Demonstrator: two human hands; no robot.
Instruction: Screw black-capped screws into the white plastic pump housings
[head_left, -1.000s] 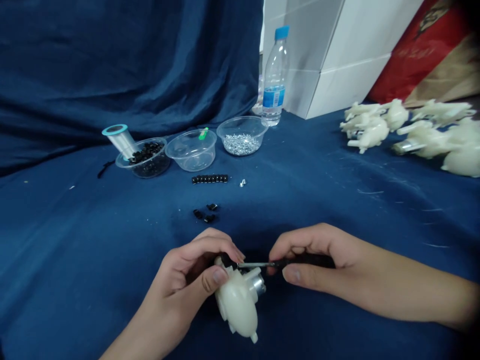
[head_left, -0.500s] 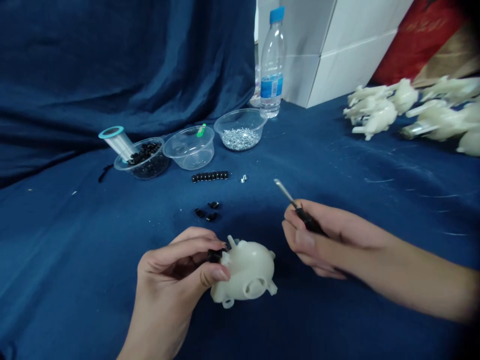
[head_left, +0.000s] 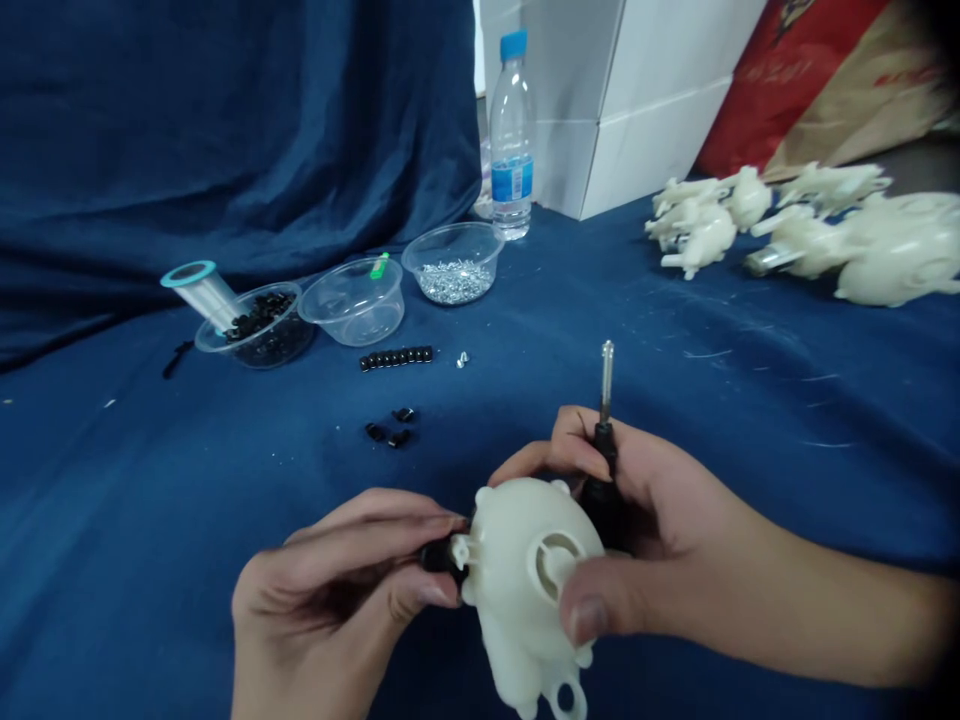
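My left hand (head_left: 352, 600) pinches a small black part (head_left: 441, 556) at the left side of a cream plastic piece (head_left: 517, 560). This piece is rounded, with a round opening facing up and a ring-shaped lug at its lower end. My right hand (head_left: 645, 520) grips the same piece, its thumb beside the opening and its fingers behind. Tucked in that hand is a screwdriver (head_left: 604, 440) with a black handle, its metal shaft pointing up and away from the piece. The far side of the piece is hidden.
Behind lie loose black parts (head_left: 397, 438), a black row (head_left: 396, 358) and small screws (head_left: 463, 359). Farther back stand bowls of black parts (head_left: 281, 335) and screws (head_left: 457, 282), a clear bowl (head_left: 352, 310), a spool (head_left: 202, 295) and a bottle (head_left: 512, 140). Cream pieces (head_left: 892, 245) lie right.
My right hand has moved in and taken hold of the cream piece, which has turned. The screwdriver now points upward. The background has shifted left in view.
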